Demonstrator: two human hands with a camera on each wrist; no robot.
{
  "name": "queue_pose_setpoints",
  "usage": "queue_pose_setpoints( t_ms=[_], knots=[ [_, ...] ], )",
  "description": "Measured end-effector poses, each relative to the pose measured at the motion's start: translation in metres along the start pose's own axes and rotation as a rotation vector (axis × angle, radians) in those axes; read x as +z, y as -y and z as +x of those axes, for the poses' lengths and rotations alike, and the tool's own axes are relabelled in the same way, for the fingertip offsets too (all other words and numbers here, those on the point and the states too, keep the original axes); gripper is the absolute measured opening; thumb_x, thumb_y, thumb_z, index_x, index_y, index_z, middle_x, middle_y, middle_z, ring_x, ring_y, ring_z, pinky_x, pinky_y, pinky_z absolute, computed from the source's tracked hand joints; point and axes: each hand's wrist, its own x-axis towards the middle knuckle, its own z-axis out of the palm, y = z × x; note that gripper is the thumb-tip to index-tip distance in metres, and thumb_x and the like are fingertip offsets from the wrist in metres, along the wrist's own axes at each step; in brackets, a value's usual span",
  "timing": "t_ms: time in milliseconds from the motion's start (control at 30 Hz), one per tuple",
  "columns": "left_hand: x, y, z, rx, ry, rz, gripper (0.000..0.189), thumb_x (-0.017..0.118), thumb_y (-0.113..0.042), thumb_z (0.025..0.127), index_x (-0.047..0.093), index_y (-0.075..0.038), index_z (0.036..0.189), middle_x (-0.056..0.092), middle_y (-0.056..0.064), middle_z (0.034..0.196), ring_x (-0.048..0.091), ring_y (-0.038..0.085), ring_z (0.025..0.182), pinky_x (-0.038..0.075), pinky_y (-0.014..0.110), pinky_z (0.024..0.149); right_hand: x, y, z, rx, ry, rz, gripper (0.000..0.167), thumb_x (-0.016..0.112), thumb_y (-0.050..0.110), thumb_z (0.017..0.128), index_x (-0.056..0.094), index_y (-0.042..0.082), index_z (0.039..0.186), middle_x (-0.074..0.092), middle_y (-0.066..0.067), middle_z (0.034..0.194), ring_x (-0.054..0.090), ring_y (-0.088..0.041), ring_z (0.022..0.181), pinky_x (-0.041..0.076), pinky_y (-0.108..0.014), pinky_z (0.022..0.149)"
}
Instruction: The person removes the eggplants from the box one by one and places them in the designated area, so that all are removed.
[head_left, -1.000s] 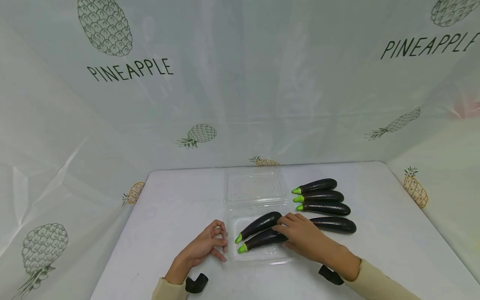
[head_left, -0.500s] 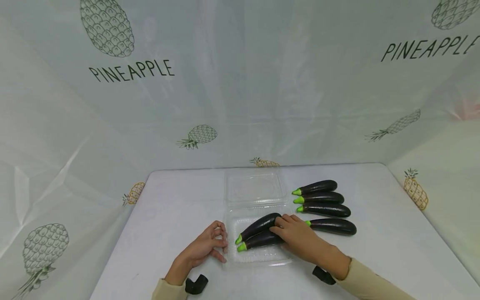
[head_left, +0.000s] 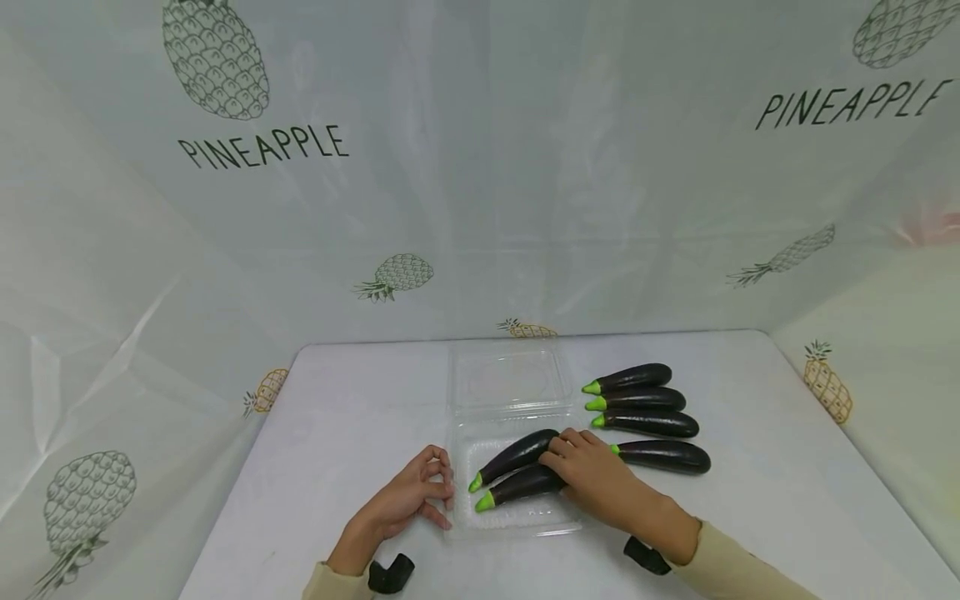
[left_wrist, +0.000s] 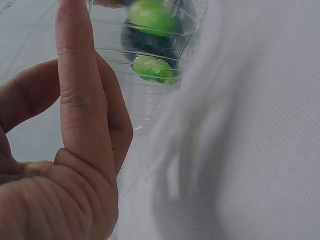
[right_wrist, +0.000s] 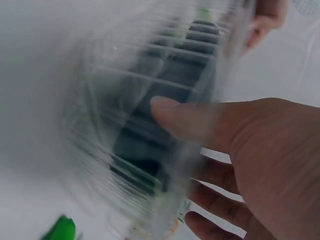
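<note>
A clear plastic clamshell container (head_left: 517, 527) lies on the table with its lid (head_left: 510, 379) folded back. Inside it, two dark eggplants lie side by side, slanted, green stems to the left: a farther eggplant (head_left: 517, 457) and a nearer eggplant (head_left: 522, 486). My right hand (head_left: 592, 475) holds the nearer one by its thick right end, its fingers covering that end. In the right wrist view the thumb (right_wrist: 180, 116) lies over the container's rim, against the dark eggplant. My left hand (head_left: 416, 492) touches the container's left edge with loosely bent fingers.
Several more eggplants lie right of the container: a stack of them (head_left: 636, 400) at the back and one eggplant (head_left: 667, 457) by my right hand. The white table (head_left: 337, 400) ends at a hanging pineapple-print sheet (head_left: 480, 167).
My right hand has shifted slightly left with the nearer eggplant, uncovering the stem of the loose eggplant behind it, then stayed about there. The left hand has hardly moved.
</note>
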Motion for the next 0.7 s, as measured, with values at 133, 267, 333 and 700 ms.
queue_pose_setpoints(
  t_ms=[133,267,333,700],
  knots=[
    [0.000,0.000,-0.001,0.003,0.001,0.006,0.031,0.058,0.007,0.100,0.037,-0.001,0.121,0.052,0.005,0.096,0.063,0.018,0.079,0.065,0.034,0.060,-0.013,-0.003,-0.003,0.033,-0.055,0.008,0.050,0.097,0.011,0.070,0.071,0.012,0.113,0.068,-0.001,0.109,0.062,-0.023,0.106,0.060,-0.042,0.091],
    [0.001,-0.001,-0.001,0.003,-0.001,0.014,0.031,0.058,0.007,0.099,0.037,-0.001,0.121,0.052,0.004,0.096,0.063,0.017,0.079,0.065,0.034,0.060,-0.028,-0.009,-0.009,0.074,-0.101,0.018,0.053,0.098,0.011,0.068,0.072,0.013,0.114,0.070,0.000,0.110,0.064,-0.023,0.109,0.061,-0.045,0.093],
    [0.001,-0.001,-0.001,0.003,-0.002,0.015,0.031,0.057,0.008,0.099,0.037,-0.001,0.121,0.052,0.004,0.096,0.063,0.017,0.079,0.065,0.033,0.060,-0.034,-0.013,-0.013,0.096,-0.126,0.027,0.056,0.100,0.011,0.066,0.073,0.014,0.115,0.070,0.000,0.110,0.064,-0.024,0.110,0.060,-0.047,0.095],
    [0.000,0.000,-0.002,0.000,0.000,0.006,0.031,0.057,0.007,0.100,0.037,-0.001,0.123,0.052,0.004,0.096,0.062,0.017,0.079,0.065,0.034,0.060,-0.059,-0.040,-0.051,0.186,-0.261,0.041,0.063,0.102,0.005,0.059,0.074,0.012,0.116,0.071,-0.003,0.115,0.065,-0.028,0.108,0.061,-0.052,0.087]
  ],
)
